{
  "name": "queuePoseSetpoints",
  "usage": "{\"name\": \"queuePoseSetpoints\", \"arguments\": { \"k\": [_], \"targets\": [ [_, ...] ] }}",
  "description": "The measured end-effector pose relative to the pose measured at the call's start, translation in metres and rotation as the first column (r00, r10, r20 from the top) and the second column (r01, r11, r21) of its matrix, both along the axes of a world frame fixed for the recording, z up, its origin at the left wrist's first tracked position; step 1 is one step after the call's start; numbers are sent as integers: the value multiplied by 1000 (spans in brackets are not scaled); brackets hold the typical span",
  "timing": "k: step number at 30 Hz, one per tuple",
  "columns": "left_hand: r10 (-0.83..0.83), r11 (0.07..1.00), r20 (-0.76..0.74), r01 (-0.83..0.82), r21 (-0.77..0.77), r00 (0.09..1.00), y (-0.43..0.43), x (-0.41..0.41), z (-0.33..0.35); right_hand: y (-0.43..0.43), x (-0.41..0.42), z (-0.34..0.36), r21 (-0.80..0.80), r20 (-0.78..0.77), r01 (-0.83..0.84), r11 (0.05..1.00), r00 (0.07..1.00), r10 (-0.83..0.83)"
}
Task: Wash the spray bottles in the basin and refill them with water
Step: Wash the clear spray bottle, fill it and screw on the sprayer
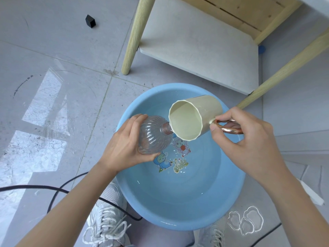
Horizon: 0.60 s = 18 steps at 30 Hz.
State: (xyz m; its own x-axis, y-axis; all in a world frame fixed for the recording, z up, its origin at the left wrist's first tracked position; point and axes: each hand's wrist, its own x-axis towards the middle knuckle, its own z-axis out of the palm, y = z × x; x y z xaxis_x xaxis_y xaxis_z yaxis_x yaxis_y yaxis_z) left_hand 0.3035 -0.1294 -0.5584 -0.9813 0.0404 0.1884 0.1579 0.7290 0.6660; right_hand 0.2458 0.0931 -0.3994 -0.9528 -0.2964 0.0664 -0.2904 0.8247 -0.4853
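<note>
We see the left hand point(122, 148) wrapped round the fat, ribbed body of a clear bottle point(153, 135), with the thumb along its near side and the fingers curled over its far side. The bottle is held in the air over the far left part of the blue basin point(231, 202), above the water point(187, 189). Its long axis runs from lower left to upper right, closer to lying flat than to upright. Its threaded neck points right and a little away from us, at the mug point(194, 116).

The right hand point(249, 139) grips the mug's copper-coloured handle point(229, 126), with the thumb pressed where the handle meets the mug and fingers through the loop. The cream mug is tipped on its side over the basin's far edge, mouth turned left and toward us. Its lowest rim sits right at the bottle's neck; we cannot tell if they touch, or if anything is pouring.

The basin stands on the grey tiled floor point(53, 50), and cartoon pictures point(170, 157) show through the shallow water. Pale wooden table legs point(133, 36) stand beyond its far edge. White laced shoes point(106, 220) and a black cable point(58, 188) lie by its near left rim, and small puddles point(245, 222) by its near right rim.
</note>
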Motion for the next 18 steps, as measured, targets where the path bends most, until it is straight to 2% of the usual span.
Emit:
{"name": "queuePoseSetpoints", "arguments": {
  "k": [18],
  "targets": [
    [-5,1000,-2,5,3,1000,0,0,-1,0,-2,-1,6,-38,-18,1000,999,18]
  ]
}}
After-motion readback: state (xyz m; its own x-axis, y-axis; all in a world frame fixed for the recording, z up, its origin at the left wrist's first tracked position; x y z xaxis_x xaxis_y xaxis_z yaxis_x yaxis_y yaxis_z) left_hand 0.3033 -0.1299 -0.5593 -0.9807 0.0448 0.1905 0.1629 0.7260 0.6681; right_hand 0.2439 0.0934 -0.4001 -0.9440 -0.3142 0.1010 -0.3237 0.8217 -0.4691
